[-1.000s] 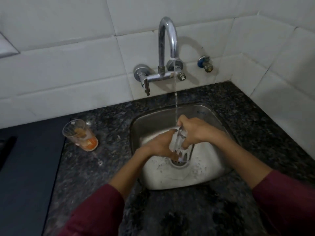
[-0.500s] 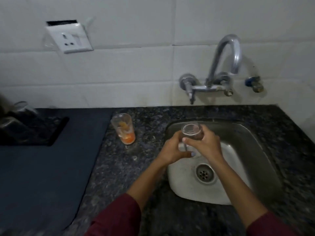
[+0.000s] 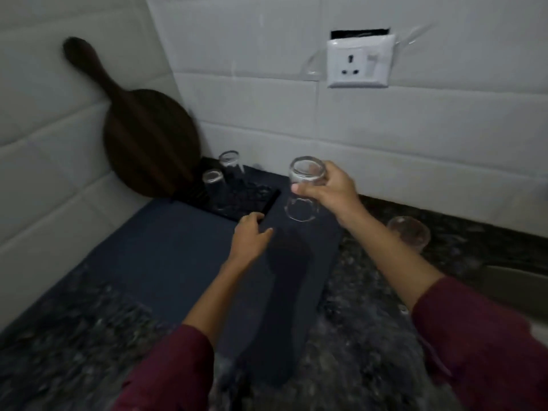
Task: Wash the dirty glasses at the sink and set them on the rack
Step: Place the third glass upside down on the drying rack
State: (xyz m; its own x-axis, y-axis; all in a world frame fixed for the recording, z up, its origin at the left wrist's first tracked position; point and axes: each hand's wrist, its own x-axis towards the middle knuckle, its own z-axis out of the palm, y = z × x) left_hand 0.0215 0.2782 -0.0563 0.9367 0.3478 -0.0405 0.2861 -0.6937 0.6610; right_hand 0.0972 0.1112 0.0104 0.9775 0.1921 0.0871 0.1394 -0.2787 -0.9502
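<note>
My right hand [image 3: 329, 189] grips a clean clear glass [image 3: 305, 173] turned mouth down, held in the air over the right end of the dark blue mat [image 3: 166, 250]. Just left of it lies the black drying rack [image 3: 246, 200], with two clear glasses standing mouth down on it, one at the back [image 3: 229, 161] and one nearer [image 3: 213, 180]. My left hand [image 3: 252, 237] hovers by the rack's near corner with loosely curled fingers and holds nothing. A dirty glass [image 3: 409, 234] stands on the granite counter to the right.
A dark wooden board with a handle [image 3: 148, 137] leans in the wall corner behind the rack. A white wall socket [image 3: 360, 62] sits above. The sink's edge [image 3: 510, 283] shows at the far right. Speckled granite counter [image 3: 361, 336] surrounds the mat.
The view has swung left from the sink to the rack. My right hand has carried the rinsed glass out of the sink and turned it over; my left hand has let go of it.
</note>
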